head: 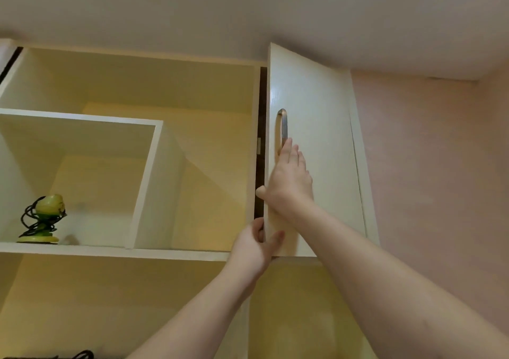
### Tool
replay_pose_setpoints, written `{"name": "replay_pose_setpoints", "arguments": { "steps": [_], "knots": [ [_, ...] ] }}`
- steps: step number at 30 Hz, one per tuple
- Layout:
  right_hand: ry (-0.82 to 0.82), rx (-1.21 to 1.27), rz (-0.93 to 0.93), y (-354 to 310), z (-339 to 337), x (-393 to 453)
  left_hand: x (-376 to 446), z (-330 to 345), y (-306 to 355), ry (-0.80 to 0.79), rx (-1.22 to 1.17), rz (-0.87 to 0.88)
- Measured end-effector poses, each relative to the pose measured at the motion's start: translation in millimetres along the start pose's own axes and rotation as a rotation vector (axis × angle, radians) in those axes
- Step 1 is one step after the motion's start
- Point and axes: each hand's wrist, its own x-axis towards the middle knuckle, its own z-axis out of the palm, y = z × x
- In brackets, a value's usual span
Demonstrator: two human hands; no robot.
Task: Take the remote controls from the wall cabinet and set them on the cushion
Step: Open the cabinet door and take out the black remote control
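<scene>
Reaching up from below, both bare arms meet at the white door (316,149) of the wall cabinet (170,58), which stands slightly ajar, with a narrow dark gap showing along its left edge. The right hand (287,179) lies flat against the door's front face, its fingers (296,156) straight and close together, pointing upward; the fingertips touch the lower end of the upright metal handle (283,129) without curling around it, and the thumb sticks out to the left across the dark gap. The left hand (254,245) sits lower, at the door's bottom left corner, pinching the door's edge: its thumb presses on the front face while its fingers hook behind the edge into the gap.

The remote controls cannot be seen anywhere; whatever lies behind the door is hidden, and the cushion is out of view.

To the left of the door the cabinet is open shelving with pale yellowish inner walls and white edges. A smaller boxed compartment (82,182) sits in the lower left of it, and on its floor stands a small green object (45,218) on a round base, with a black cord wound loosely around it. A white shelf board (110,252) runs beneath the compartments toward the left hand. At the bottom left corner of the view, part of another dark cord (82,355) peeks in. A pink wall (429,165) rises to the right of the cabinet, and a pale ceiling (248,8) spans the top.
</scene>
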Motion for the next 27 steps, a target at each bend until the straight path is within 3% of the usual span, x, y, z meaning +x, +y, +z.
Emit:
{"name": "replay_pose_setpoints", "arguments": {
  "steps": [9, 14, 24, 27],
  "knots": [
    [-0.024, 0.136, -0.036, 17.7, -51.5, -14.9, -40.9, 19.3, 31.0, -0.028, -0.123, 0.072],
    [-0.054, 0.218, -0.019, 30.7, -83.5, -28.2, -60.5, 36.9, 44.9, -0.025, -0.013, 0.178],
    [-0.175, 0.476, -0.002, 80.5, -139.7, -40.3, -84.9, 66.0, 57.7, -0.212, -0.044, 0.317],
    [-0.138, 0.471, -0.015, 102.7, -154.2, -50.3, -87.5, 83.6, 61.1, -0.245, -0.005, 0.367]
  ]
}}
